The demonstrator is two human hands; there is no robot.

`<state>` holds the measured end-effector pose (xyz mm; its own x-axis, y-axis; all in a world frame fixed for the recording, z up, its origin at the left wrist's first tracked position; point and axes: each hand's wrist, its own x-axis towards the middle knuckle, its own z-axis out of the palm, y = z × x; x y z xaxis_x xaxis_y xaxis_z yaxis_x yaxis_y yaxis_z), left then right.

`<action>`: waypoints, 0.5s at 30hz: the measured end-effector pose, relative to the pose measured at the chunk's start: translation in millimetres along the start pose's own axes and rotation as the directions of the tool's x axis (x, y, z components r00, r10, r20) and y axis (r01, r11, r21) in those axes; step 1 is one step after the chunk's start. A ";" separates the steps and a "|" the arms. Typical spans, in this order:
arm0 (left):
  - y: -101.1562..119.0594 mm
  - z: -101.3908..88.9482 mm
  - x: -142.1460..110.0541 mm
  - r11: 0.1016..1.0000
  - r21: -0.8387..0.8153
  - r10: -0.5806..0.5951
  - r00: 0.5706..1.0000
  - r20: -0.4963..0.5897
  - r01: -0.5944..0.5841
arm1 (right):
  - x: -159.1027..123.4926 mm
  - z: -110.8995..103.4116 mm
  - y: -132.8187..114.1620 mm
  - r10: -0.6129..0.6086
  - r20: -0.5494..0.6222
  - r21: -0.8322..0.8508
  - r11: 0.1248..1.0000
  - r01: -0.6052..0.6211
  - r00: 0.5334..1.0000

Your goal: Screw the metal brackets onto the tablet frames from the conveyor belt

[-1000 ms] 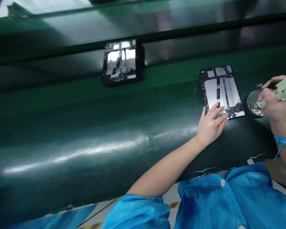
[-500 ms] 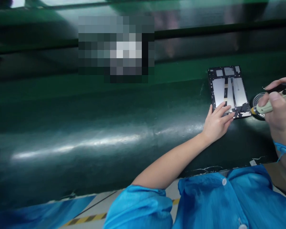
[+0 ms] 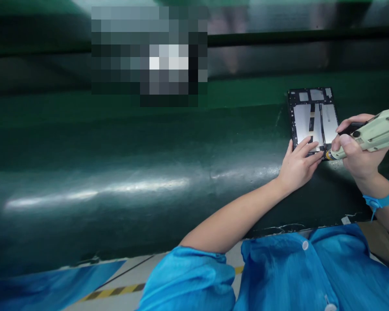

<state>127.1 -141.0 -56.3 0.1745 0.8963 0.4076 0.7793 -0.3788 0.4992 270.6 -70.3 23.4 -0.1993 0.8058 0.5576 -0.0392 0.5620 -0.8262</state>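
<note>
An opened tablet with a black frame, silver inner plates and a dark ribbon cable lies on the green work surface at the right. Resting on its lower left corner is my left hand, fingers spread and stretched out across the edge. In my right hand I grip a pale green electric screwdriver, held at a slant. Its yellow-ringed tip points at the tablet's lower edge, close to my left fingertips. The bit's exact contact point is too small to make out.
The green mat stretches far to the left, with a worn front edge near my body. A blue wrist strap circles my right wrist. A raised dark ledge runs along the back. A pixelated patch hides part of the upper middle.
My right hand has moved the screwdriver left, from the tablet's lower right corner to near the middle of its lower edge. The round perforated dish is now hidden. My left hand stays on the tablet.
</note>
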 end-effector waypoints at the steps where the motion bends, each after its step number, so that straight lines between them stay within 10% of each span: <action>1: -0.3 0.3 0.0 1.000 -0.002 -0.002 1.000 0.001 0.002 | -0.2 0.4 0.0 0.002 -0.001 -0.002 1.000 -0.002 1.000; 15: -1.8 -1.6 -1.1 1.000 -0.008 -0.006 1.000 0.011 0.006 | -2.7 -0.4 7.1 -0.007 -0.013 -0.006 1.000 0.007 1.000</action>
<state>124.5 -141.7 -56.4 0.1765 0.9012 0.3958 0.7757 -0.3749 0.5077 271.2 -68.4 16.1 -0.1858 0.8041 0.5647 -0.0352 0.5689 -0.8217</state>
